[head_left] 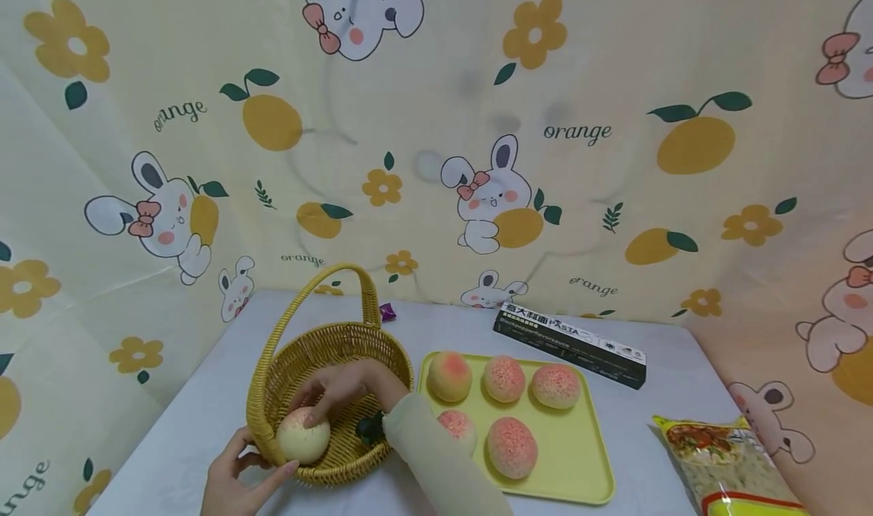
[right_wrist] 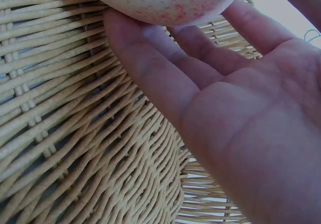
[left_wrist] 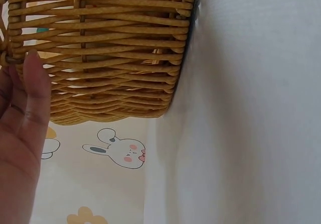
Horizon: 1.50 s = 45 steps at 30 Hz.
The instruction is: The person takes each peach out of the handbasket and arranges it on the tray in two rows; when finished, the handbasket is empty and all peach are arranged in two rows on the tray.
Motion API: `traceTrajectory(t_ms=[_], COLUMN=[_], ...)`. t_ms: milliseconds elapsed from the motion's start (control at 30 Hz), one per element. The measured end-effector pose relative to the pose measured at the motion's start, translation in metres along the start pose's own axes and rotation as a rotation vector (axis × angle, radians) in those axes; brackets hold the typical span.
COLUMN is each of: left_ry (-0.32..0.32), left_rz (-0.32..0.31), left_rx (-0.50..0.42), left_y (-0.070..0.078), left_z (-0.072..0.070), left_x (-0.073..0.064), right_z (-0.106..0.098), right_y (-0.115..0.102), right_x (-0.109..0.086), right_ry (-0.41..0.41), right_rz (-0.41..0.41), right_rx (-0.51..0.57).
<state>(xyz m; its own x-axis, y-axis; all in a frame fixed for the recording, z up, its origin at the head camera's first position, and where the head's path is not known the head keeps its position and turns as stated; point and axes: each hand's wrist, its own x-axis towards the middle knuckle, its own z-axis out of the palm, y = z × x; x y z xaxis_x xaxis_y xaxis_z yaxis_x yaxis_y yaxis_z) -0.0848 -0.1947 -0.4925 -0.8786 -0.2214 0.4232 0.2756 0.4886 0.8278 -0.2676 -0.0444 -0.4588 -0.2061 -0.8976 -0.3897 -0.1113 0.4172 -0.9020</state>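
Note:
A yellow wicker basket (head_left: 334, 342) with a tall arched handle stands at the left of the table. Inside it, near the front left wall, my right hand (head_left: 348, 387) holds a pale peach (head_left: 303, 436) with pink speckles. Seen from the right wrist, the fingers (right_wrist: 150, 66) lie against the peach's underside, close to the woven wall. My left hand (head_left: 239, 478) grips the basket's front left rim at the base of the handle. In the left wrist view, a finger (left_wrist: 36, 78) presses on the outside of the weave.
Right of the basket, a yellow tray (head_left: 573, 455) carries several pink peaches (head_left: 512, 448). Behind it lies a black pasta box (head_left: 569, 342). A food bag (head_left: 726, 459) is at the right edge, and a small purple packet (head_left: 387, 312) sits behind the basket.

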Motion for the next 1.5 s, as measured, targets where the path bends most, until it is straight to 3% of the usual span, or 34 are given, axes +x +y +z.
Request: traceTrajectory(t_ms=[233, 433, 767, 933, 1100, 1300, 1500], left_ry=[-0.015, -0.012, -0.01, -0.016, -0.02, -0.017, 0.0], left_rz=[-0.004, -0.01, -0.017, -0.024, -0.021, -0.032, -0.03], left_rx=[0.003, 0.014, 0.004, -0.002, 0.016, 0.024, 0.008], left_y=[-0.001, 0.0, 0.002, -0.001, 0.0, 0.003, 0.0], left_z=[-0.001, -0.001, -0.001, -0.001, 0.0, 0.0, 0.0], left_x=[0.0, 0.001, 0.001, 0.001, 0.001, 0.001, 0.0], right_z=[-0.001, 0.0, -0.001, -0.006, -0.021, -0.042, -0.058], right_y=[0.001, -0.002, -0.002, -0.003, -0.007, -0.004, 0.004], right_x=[0.0, 0.001, 0.003, -0.004, -0.027, -0.069, -0.117], right_ry=[-0.111, -0.079, -0.056, 0.026, 0.134, 0.24, 0.351], right_rz=[-0.039, -0.099, -0.137, -0.184, -0.234, -0.294, -0.327], right_rx=[-0.005, -0.064, -0.022, -0.015, -0.01, 0.069, -0.017])
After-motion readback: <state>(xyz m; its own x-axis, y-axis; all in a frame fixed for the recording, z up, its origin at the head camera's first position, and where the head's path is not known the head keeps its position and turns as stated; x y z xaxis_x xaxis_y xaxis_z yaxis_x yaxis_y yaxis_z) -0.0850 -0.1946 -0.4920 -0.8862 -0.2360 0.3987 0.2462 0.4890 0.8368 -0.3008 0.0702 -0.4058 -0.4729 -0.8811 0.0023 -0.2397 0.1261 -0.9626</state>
